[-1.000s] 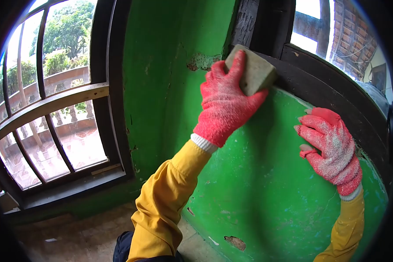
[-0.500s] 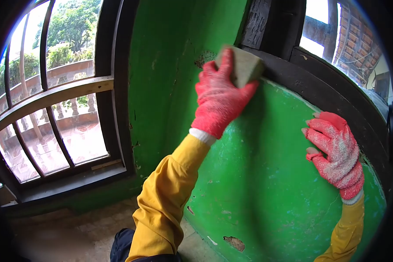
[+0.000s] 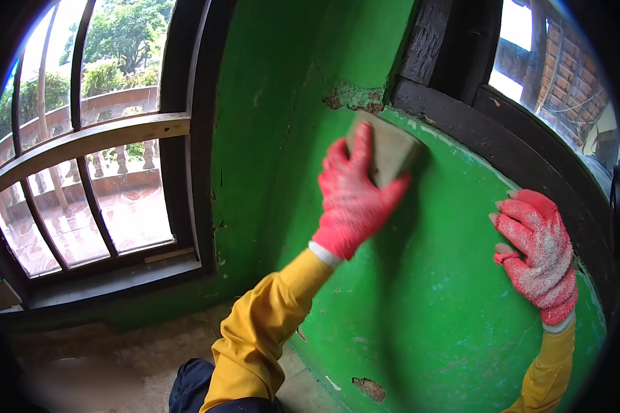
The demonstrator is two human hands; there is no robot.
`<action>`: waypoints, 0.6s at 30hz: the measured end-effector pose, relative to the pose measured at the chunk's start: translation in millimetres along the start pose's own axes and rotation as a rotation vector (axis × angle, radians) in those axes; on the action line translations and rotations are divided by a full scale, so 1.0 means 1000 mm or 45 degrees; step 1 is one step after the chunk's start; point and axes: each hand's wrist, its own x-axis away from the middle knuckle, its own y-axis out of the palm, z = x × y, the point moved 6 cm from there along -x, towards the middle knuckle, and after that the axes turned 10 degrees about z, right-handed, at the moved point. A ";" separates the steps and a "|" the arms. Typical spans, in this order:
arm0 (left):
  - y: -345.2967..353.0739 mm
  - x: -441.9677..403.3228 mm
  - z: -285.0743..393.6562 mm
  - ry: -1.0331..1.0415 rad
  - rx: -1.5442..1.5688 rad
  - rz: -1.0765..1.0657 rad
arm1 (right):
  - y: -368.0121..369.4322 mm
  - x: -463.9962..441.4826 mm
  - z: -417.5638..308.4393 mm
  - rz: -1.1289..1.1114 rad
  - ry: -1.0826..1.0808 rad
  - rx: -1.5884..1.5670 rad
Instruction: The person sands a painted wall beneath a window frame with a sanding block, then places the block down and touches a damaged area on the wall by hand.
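My left hand point(image 3: 355, 196), in a red glove dusted with white, is closed on a beige rectangular block point(image 3: 391, 150) that looks like a sanding block. It holds the block against the green wall point(image 3: 434, 275), just below the dark wooden frame. Its index finger stretches along the block's face and the thumb lies by its lower edge. My right hand point(image 3: 537, 251), in a matching glove with bare fingertips, rests on the wall at the right, fingers apart and nothing in them. A rough patch of chipped paint point(image 3: 355, 96) shows above the block.
A barred window point(image 3: 89, 151) with a wooden crossbar stands on the left, a terrace and trees beyond it. Dark beams point(image 3: 510, 138) frame another window at the upper right. A hole in the plaster point(image 3: 368, 389) lies low on the wall, above the tiled floor point(image 3: 186, 344).
My left hand has slid the block down the wall, away from the beam, uncovering more of the chipped patch. My right hand stays against the wall. The view has shifted slightly.
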 end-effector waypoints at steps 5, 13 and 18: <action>0.003 -0.052 -0.098 -0.781 0.095 0.069 | -0.001 0.000 0.001 0.024 0.013 -0.027; 0.000 0.011 0.045 0.343 0.115 -0.059 | 0.001 0.000 0.000 -0.022 0.007 -0.025; 0.006 -0.059 -0.054 -0.407 0.129 0.010 | 0.000 0.000 -0.001 -0.019 0.028 -0.003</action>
